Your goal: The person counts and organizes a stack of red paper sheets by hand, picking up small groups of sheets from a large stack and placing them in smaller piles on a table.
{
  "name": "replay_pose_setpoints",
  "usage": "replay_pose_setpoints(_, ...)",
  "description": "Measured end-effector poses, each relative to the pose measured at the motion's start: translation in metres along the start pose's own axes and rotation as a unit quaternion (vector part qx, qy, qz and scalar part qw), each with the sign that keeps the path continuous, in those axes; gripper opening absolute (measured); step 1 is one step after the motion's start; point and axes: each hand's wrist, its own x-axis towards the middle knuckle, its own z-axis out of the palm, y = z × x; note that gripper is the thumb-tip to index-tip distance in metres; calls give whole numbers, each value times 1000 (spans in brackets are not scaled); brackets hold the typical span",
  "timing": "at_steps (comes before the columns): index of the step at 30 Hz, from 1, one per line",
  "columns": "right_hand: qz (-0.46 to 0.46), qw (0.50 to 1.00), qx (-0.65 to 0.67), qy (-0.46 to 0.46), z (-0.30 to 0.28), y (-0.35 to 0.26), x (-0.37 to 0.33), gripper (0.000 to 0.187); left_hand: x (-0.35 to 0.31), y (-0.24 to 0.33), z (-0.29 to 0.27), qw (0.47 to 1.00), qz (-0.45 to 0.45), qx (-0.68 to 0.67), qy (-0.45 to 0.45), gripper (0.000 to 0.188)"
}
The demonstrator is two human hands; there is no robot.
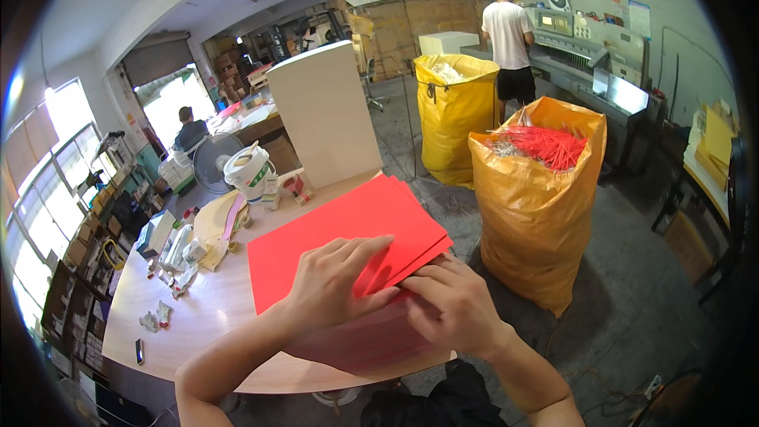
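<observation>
A tall stack of red paper sheets sits at the near right of the table, its top sheets fanned slightly out of line at the right corner. My left hand lies on the top sheet, fingers stretched out and thumb apart. At the stack's right edge, my right hand has its fingers bent around the corner of the upper sheets. Some of its fingertips are hidden against the paper.
On the pale wooden table stand a white bucket, a tall white paper stack, tape rolls and wrappers. Right of it are an orange sack of red paper strips and a yellow sack. Two people are farther off, one by a machine.
</observation>
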Motion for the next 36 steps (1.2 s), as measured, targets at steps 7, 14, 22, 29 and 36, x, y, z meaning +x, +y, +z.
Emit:
replay_pose_setpoints(7,231,970,-81,3,-41,8,-4,35,2,1,-7,999,2,-9,-31,63)
replay_pose_setpoints(14,220,970,-32,-98,-66,-17,50,37,-2,-3,0,997,-1,-81,21,82)
replay_pose_setpoints(22,364,842,395,40,-24,8,45,39,0,-4,-4,997,44,-59,17,65)
replay_pose_setpoints(29,339,875,338,68,-17,3,51,43,-1,-5,-7,996,25,-90,5,40)
replay_pose_setpoints(36,371,818,436,64,-19,5,47,41,0,-4,-6,993,31,-111,32,63)
